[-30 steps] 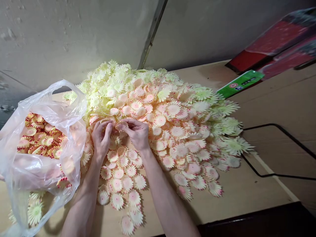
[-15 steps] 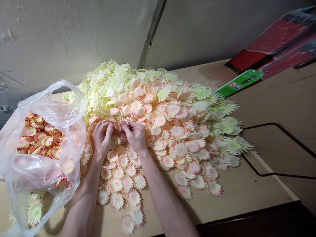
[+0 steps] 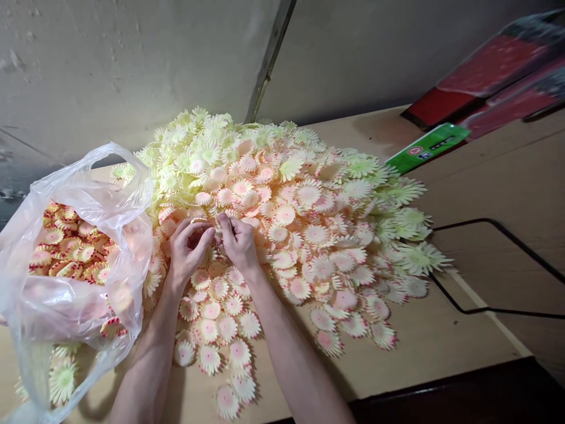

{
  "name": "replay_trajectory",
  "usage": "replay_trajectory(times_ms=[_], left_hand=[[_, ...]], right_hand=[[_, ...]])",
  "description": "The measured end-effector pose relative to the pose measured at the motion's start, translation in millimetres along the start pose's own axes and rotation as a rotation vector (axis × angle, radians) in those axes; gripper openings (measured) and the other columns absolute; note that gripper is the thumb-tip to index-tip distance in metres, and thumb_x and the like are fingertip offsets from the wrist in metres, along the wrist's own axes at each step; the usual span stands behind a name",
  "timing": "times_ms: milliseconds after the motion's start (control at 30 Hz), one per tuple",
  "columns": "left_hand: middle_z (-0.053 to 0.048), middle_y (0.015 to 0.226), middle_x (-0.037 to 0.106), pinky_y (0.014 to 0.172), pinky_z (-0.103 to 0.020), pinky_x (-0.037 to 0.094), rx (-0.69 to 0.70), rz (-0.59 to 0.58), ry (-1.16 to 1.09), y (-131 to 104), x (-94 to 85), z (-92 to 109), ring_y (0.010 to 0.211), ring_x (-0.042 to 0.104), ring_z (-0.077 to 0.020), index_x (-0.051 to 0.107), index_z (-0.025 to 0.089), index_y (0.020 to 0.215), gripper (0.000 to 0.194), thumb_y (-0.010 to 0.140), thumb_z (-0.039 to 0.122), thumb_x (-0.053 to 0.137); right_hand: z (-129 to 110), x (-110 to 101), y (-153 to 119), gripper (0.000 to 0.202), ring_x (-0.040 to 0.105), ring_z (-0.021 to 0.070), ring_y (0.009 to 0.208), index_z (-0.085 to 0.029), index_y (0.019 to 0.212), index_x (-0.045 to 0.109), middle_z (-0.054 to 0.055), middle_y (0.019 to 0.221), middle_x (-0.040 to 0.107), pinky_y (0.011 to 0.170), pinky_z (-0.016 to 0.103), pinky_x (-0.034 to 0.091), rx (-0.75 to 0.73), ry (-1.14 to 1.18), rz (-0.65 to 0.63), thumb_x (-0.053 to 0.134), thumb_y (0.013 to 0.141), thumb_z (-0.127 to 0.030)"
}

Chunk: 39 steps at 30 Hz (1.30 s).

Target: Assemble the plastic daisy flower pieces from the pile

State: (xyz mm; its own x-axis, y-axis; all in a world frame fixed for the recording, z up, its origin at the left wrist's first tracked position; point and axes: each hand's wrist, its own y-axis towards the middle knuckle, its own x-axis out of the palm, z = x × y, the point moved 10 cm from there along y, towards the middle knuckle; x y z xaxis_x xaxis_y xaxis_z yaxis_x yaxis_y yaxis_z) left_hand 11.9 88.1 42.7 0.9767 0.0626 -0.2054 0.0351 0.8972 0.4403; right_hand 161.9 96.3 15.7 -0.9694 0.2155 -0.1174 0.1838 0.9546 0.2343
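Note:
Both my hands are over the left part of a big heap of artificial flower heads (image 3: 315,234), cream with pink centres and pink-tipped petals. My left hand (image 3: 188,247) is closed, thumb and fingertips brought together at a small pale flower head (image 3: 218,222). On the same piece, my right hand (image 3: 239,242) pinches with its thumb and fingers. Fingers cover most of that flower head. Below and between my forearms, loose pink-centred flower heads (image 3: 227,328) lie spread on the table (image 3: 424,341).
On the left stands a translucent plastic bag (image 3: 57,306) holding red-edged flower heads (image 3: 73,247). Yellow-green flower heads (image 3: 176,150) pile up against the grey wall (image 3: 176,59). To the right are a black wire frame (image 3: 525,244), a green packet (image 3: 428,148) and red wrapped boxes (image 3: 485,68).
My hands have drawn closer together, the left shifting slightly right. Their fingertips now meet at one small flower head. The heap and bag look the same.

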Motion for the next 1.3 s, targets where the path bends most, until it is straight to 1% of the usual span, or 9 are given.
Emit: replay_trajectory(times_ms=[200,367,533,600,767,833,967,1067,1300], left_hand=[[-0.005,0.081,0.067,0.067,-0.027,0.051,0.053,-0.016,0.029,0,3.6,5,0.072,0.063,-0.0139,0.070,0.018,0.078,0.023,0.094,0.035,0.068],[-0.006,0.087,0.066,0.072,-0.029,0.050,0.090,-0.010,0.065,0,3.7,12,0.079,0.063,-0.0157,0.066,0.019,0.078,0.022,0.095,0.034,0.065],[-0.002,0.077,0.057,0.059,-0.025,0.042,0.022,0.044,0.038,-1,-5.8,4,0.067,0.054,-0.0128,0.061,0.019,0.072,0.026,0.094,0.032,0.063],[-0.001,0.077,0.056,0.055,-0.024,0.039,-0.011,0.095,0.014,-1,-11.4,-1,0.066,0.052,-0.0116,0.063,0.019,0.073,0.025,0.094,0.032,0.065],[-0.002,0.079,0.060,0.053,-0.022,0.042,-0.042,0.124,0.015,-1,-12.3,-4,0.065,0.056,-0.0105,0.069,0.019,0.076,0.023,0.091,0.037,0.070],[-0.003,0.082,0.063,0.057,-0.023,0.046,-0.022,0.111,0.018,0,-10.7,-1,0.068,0.060,-0.0118,0.070,0.019,0.077,0.024,0.091,0.039,0.071],[-0.005,0.085,0.068,0.068,-0.027,0.052,0.040,0.108,0.053,1,-10.9,5,0.078,0.065,-0.0148,0.073,0.019,0.079,0.023,0.092,0.038,0.070],[-0.004,0.085,0.068,0.071,-0.027,0.053,0.044,0.130,0.079,1,-13.2,4,0.079,0.066,-0.0149,0.073,0.020,0.080,0.022,0.092,0.037,0.070],[-0.003,0.084,0.067,0.067,-0.025,0.050,0.015,0.134,0.046,0,-14.1,-1,0.077,0.064,-0.0134,0.071,0.020,0.079,0.027,0.096,0.039,0.065]], right_hand=[[-10,-2,-1,0.062,0.039,0.0124,0.049,-0.023,0.054,0.039,-0.003,0.049,0.042,0.052,0.029,0.034,-0.072,-0.043,0.040,0.047,0.096,-0.068],[-14,-7,-4,0.057,0.047,0.0149,0.054,-0.024,0.059,0.046,-0.001,0.054,0.050,0.057,0.030,0.040,-0.088,-0.078,0.151,0.046,0.098,-0.066],[10,-26,0,0.052,0.056,0.0163,0.053,-0.023,0.078,0.062,0.003,0.065,0.063,0.048,0.029,0.045,0.084,0.181,0.286,0.046,0.096,-0.068],[14,-28,2,0.044,0.058,0.0159,0.053,-0.022,0.088,0.066,0.004,0.073,0.068,0.046,0.029,0.046,0.119,0.250,0.272,0.056,0.093,-0.065],[-6,-18,3,0.038,0.071,0.0231,0.099,-0.023,0.109,0.074,0.011,0.117,0.075,0.078,0.034,0.060,-0.028,0.261,0.115,0.066,0.090,-0.055],[-9,-10,2,0.036,0.071,0.0241,0.102,-0.023,0.103,0.077,0.010,0.112,0.078,0.085,0.037,0.060,-0.039,0.265,0.040,0.074,0.085,-0.054],[-2,2,1,0.041,0.076,0.0229,0.089,-0.021,0.101,0.078,0.008,0.097,0.082,0.084,0.037,0.063,0.050,0.354,-0.052,0.089,0.069,-0.042],[1,4,2,0.041,0.078,0.0224,0.089,-0.021,0.108,0.078,0.008,0.099,0.083,0.082,0.035,0.065,0.080,0.397,-0.066,0.087,0.072,-0.039],[6,-2,3,0.026,0.078,0.0207,0.075,-0.020,0.089,0.083,0.006,0.085,0.083,0.071,0.033,0.066,0.086,0.347,0.017,0.088,0.071,-0.039]])
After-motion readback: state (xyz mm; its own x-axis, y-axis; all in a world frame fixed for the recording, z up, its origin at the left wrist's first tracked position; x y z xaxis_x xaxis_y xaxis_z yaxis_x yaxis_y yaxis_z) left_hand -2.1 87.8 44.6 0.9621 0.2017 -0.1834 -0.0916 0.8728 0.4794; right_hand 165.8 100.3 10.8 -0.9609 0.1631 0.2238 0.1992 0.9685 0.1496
